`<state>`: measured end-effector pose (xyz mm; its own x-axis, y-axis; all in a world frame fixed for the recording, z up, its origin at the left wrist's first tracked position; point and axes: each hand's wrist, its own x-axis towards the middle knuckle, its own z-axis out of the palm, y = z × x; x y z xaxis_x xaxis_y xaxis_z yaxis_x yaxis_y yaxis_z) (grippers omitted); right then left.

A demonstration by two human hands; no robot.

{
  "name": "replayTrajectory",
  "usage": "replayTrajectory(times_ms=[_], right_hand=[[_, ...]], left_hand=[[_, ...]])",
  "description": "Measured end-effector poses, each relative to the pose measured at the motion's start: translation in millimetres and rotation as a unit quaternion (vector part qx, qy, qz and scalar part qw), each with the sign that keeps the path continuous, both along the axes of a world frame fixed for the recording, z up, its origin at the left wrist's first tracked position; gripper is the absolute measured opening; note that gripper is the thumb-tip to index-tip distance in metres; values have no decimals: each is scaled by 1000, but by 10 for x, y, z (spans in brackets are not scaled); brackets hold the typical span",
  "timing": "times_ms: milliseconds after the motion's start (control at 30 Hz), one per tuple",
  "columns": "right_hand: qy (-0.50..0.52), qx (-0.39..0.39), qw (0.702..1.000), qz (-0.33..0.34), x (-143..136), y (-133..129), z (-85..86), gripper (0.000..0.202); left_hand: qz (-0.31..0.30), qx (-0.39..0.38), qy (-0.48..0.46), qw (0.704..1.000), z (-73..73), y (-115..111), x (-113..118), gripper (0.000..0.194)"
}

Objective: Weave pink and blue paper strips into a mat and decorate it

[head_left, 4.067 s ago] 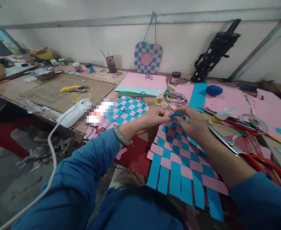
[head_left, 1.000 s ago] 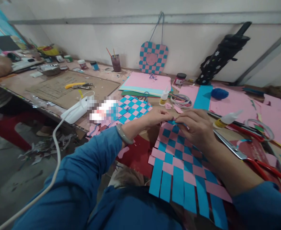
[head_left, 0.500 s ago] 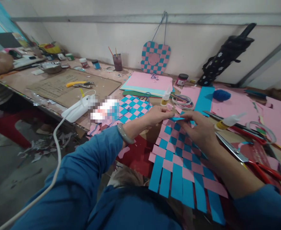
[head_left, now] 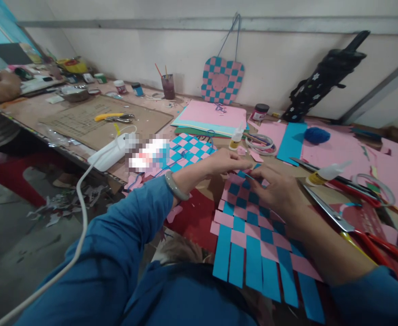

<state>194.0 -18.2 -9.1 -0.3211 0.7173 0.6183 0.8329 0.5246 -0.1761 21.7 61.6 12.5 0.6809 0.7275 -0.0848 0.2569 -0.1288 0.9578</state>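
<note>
A woven sheet of pink and blue paper strips (head_left: 249, 226) lies before me, its loose blue ends fanning toward my lap. My left hand (head_left: 226, 162) pinches the sheet's far edge, its fingertips partly hidden. Close beside it, my right hand (head_left: 270, 181) has its fingers closed on a blue strip at the same edge. Past my hands stands a small glue bottle (head_left: 236, 138). To the right are open scissors (head_left: 334, 217) with red handles and a second glue bottle (head_left: 326, 174) lying on its side.
A finished checkered piece (head_left: 222, 80) hangs on the wall. Pink paper sheets (head_left: 215, 113), a blue yarn ball (head_left: 317, 135), a black floral umbrella (head_left: 324, 81) and a white power strip (head_left: 112, 151) surround the work. Another person's arm (head_left: 0, 86) rests at the far left.
My hands have come closer together at the far edge. The blue strip there, flat and wide before, now appears narrow and tilted between my fingers.
</note>
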Motion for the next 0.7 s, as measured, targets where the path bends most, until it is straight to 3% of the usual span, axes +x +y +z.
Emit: replayTrajectory(times_ms=[133,400,567,700], right_hand=[[-50,40,998,-6,-29,-3,-18,11],[-80,79,994,6,-63,-30,-6,11],[-47,73,996,5,-70,-32,-20,11],[66,26,996,-46,-46,-23,-23,10]], left_hand=[[-31,49,17,998,4,3,-19,28],[6,30,10,999,8,-31,42,24],[41,-14,-16,999,-27,-45,79,21],[56,-70,-48,995,-22,-73,89,21]])
